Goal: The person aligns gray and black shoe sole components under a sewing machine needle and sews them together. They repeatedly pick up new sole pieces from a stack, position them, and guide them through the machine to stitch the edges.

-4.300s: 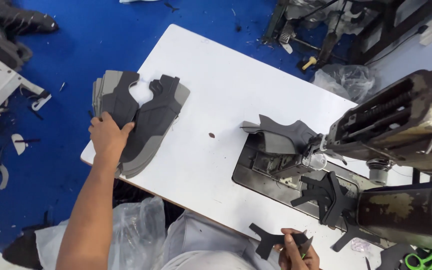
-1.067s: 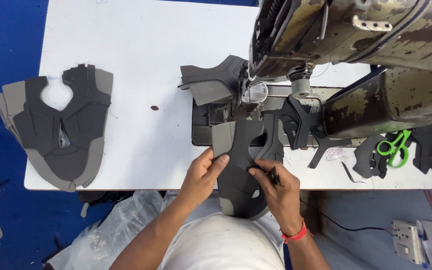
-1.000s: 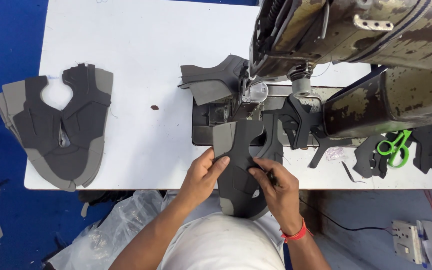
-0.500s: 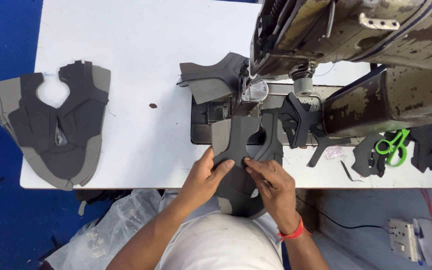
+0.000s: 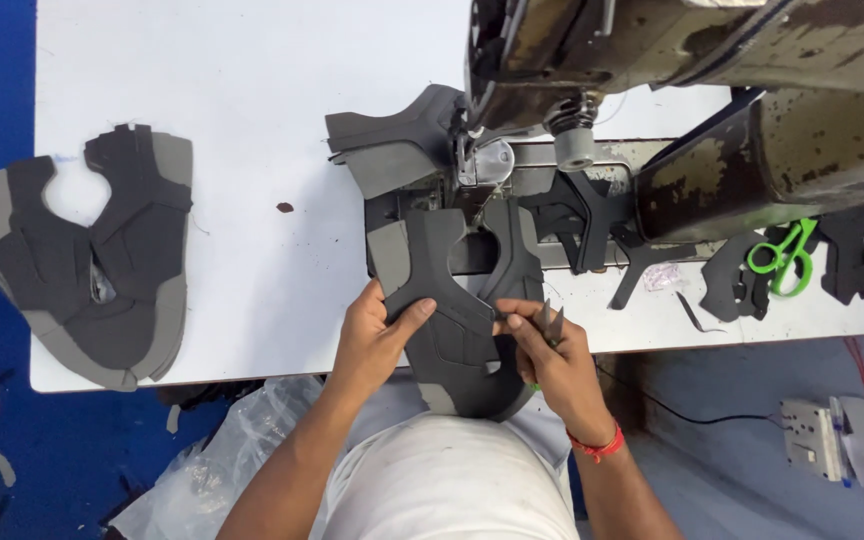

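**Shoe upper lined up at the needle**

Left hand (image 5: 377, 335) and right hand (image 5: 542, 345) pinch the grey shoe upper (image 5: 452, 300) at the desk's (image 5: 252, 100) near edge, under the sewing machine (image 5: 652, 60); the right also grips small snips (image 5: 550, 320). Next, I'd say, comes careful feeding. Both hands have crept forward since earlier

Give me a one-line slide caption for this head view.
Both hands, left hand and right hand, press a grey shoe upper piece at the sewing machine.

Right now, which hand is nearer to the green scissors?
Right. The right hand lies left of and below the green scissors; the left hand is farther left.
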